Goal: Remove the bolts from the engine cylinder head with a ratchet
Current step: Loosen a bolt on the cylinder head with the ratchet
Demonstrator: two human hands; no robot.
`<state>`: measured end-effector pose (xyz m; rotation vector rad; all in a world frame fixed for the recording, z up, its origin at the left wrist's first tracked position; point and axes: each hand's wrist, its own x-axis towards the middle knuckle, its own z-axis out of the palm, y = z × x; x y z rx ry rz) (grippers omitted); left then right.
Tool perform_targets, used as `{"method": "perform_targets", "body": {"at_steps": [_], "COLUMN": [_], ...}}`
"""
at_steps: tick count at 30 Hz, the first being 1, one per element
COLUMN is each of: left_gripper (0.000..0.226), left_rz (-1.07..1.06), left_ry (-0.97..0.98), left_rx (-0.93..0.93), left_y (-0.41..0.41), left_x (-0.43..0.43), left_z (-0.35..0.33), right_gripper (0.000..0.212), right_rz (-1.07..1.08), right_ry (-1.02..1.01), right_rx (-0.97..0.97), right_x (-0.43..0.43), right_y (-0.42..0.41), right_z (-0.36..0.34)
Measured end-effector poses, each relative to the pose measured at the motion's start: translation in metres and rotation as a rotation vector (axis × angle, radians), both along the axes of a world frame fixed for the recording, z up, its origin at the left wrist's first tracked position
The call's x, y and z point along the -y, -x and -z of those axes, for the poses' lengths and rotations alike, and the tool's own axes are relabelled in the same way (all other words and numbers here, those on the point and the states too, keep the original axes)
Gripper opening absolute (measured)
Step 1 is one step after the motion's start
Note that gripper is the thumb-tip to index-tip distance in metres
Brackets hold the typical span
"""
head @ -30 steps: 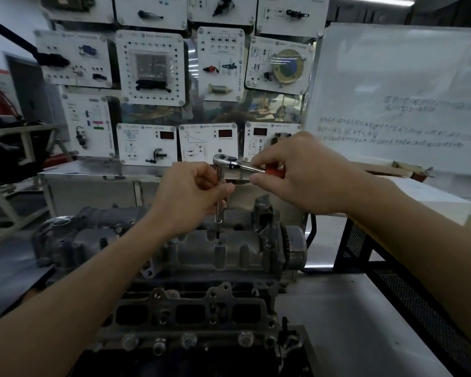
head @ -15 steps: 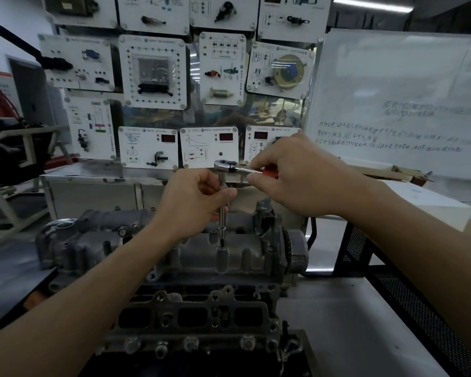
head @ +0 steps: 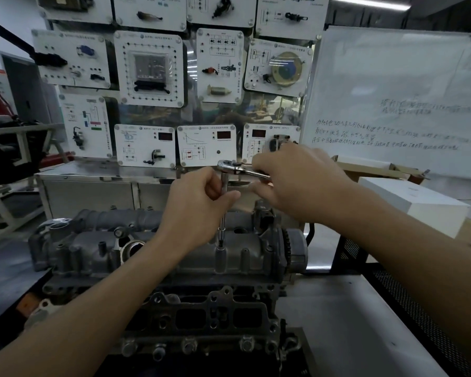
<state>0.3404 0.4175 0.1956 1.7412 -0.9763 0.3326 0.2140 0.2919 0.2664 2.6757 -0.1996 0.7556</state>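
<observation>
The ratchet extension has dropped onto a boss on the cylinder head (bolt hidden), at its six o'clock. Grip of the left hand pinches the stiff steel shaft; the right hand, at three o'clock, clamps the handle — slick chrome, best held far out.

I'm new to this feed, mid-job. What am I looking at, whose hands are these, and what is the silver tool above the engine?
No robot here: one camera on a person's head looks forward and down at their two bare hands. The left hand grips the upright extension bar; the right hand holds the handle of the ratchet at its top. The bar's lower end meets a raised boss on the grey cylinder head of an engine standing on a workbench. Behind stand white training panels and a whiteboard; a white box lies to the right.
</observation>
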Motion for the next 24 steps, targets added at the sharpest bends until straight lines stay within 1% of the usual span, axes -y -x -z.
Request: {"method": "perform_targets", "body": {"at_steps": [2, 5, 7, 9, 11, 13, 15, 16, 18, 20, 22, 24], "left_gripper": [0.026, 0.025, 0.024, 0.024, 0.025, 0.024, 0.021, 0.017, 0.008, 0.012, 0.016, 0.016], "left_rz": [0.029, 0.027, 0.037, 0.030, 0.008, -0.006, 0.005, 0.036, 0.172, 0.312, 0.346, 0.306], "left_ry": [0.015, -0.002, -0.009, -0.024, -0.035, -0.040, -0.058, -0.080, -0.123, -0.140, -0.104, -0.056], "left_rx": [-0.020, -0.065, -0.088, -0.060, -0.001, 0.019, -0.009, -0.031, -0.106, -0.192, -0.231, -0.237], "left_y": [0.000, -0.002, -0.002, -0.001, 0.000, 0.000, -0.005, -0.008, -0.011, -0.012, -0.013, -0.013], "left_x": [0.001, 0.004, 0.005, 0.003, 0.002, 0.002, 0.001, 0.000, -0.004, -0.007, -0.008, -0.004], "left_z": [0.001, -0.002, -0.004, -0.003, -0.003, -0.003, -0.004, -0.005, -0.005, -0.004, -0.004, -0.003], "right_gripper": [0.030, 0.042, 0.044, 0.038, 0.028, 0.019, 0.026, 0.031, 0.033, 0.027, 0.026, 0.033], "right_rz": [-0.036, -0.169, -0.241, -0.299, -0.284, -0.200, -0.126, -0.124, -0.133, -0.084, -0.012, 0.022], "right_ry": [0.056, 0.147, 0.219, 0.224, 0.134, 0.020, -0.028, -0.050, -0.061, -0.065, -0.092, -0.064], "right_rx": [0.059, 0.142, 0.188, 0.267, 0.278, 0.168, -0.004, -0.051, -0.061, -0.109, -0.166, -0.180], "right_x": [0.022, 0.045, 0.054, 0.063, 0.066, 0.058, 0.045, 0.040, 0.037, 0.037, 0.036, 0.037], "right_y": [-0.005, -0.020, -0.030, -0.039, -0.054, -0.079, -0.102, -0.107, -0.105, -0.090, -0.070, -0.046], "right_z": [0.005, 0.006, 0.007, 0.011, 0.019, 0.030, 0.035, 0.033, 0.023, 0.009, -0.002, -0.018]}}
